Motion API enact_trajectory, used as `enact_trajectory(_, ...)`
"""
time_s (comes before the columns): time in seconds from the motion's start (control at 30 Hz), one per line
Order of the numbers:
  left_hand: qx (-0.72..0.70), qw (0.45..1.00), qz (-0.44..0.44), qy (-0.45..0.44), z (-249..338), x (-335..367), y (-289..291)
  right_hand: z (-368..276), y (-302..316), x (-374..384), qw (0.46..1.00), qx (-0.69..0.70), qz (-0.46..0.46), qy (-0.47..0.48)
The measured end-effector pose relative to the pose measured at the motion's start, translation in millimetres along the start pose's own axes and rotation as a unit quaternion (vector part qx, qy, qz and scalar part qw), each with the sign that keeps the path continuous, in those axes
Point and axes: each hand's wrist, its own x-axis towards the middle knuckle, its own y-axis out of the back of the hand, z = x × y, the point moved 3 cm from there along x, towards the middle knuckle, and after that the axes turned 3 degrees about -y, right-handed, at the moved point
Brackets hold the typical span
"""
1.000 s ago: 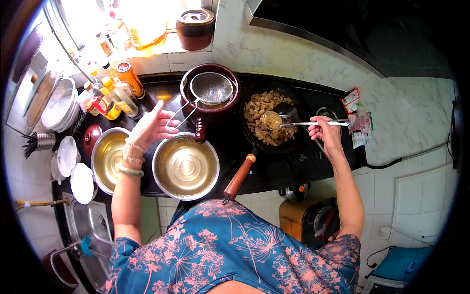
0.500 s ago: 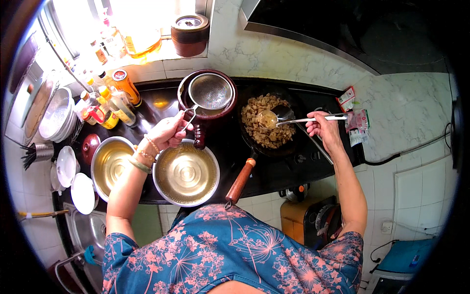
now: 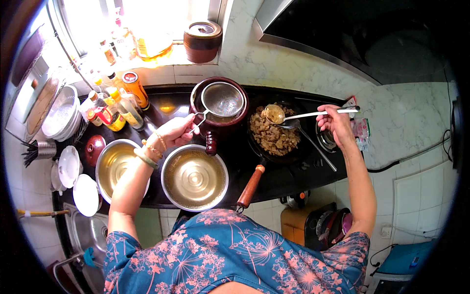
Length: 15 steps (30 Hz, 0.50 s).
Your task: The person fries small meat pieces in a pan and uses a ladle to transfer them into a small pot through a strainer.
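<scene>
My left hand [image 3: 178, 131] is closed on the wire handle of a round mesh strainer [image 3: 223, 99], which lies over the mouth of a dark red-brown clay pot [image 3: 221, 126]. In my right hand [image 3: 336, 123] is the pale handle of a ladle [image 3: 274, 114]. Its bowl holds yellowish liquid and hangs over the far part of a black wok. Browned chopped pieces of food [image 3: 275, 137] fill the wok's bottom. A metal spatula [image 3: 316, 147] rests in the wok, its handle slanting out toward the near right. The wok's wooden handle [image 3: 251, 185] points toward me.
Two metal basins [image 3: 215, 195] [image 3: 104, 169] stand on the near left counter, the right one holding liquid. Sauce bottles [image 3: 128, 111], white bowls [image 3: 85, 195] and a red lid [image 3: 95, 146] sit farther left. A dark range hood [image 3: 342, 44] overhangs the far right.
My right hand has moved up and away, carrying the ladle's bowl toward the wok's far edge. The spatula's handle now shows clear of the ladle. My left hand keeps the strainer over the pot.
</scene>
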Motion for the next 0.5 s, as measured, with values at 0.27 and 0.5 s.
enact_trajectory(0.27,0.023,1.000,-0.002,-0.010,0,0,9,-47,-60,33,0.998,-0.007,-0.062,0.031)
enact_trajectory(0.5,0.038,0.999,-0.002,-0.021,-2,5,14,-23,-173,31,0.963,-0.168,-0.129,0.166)
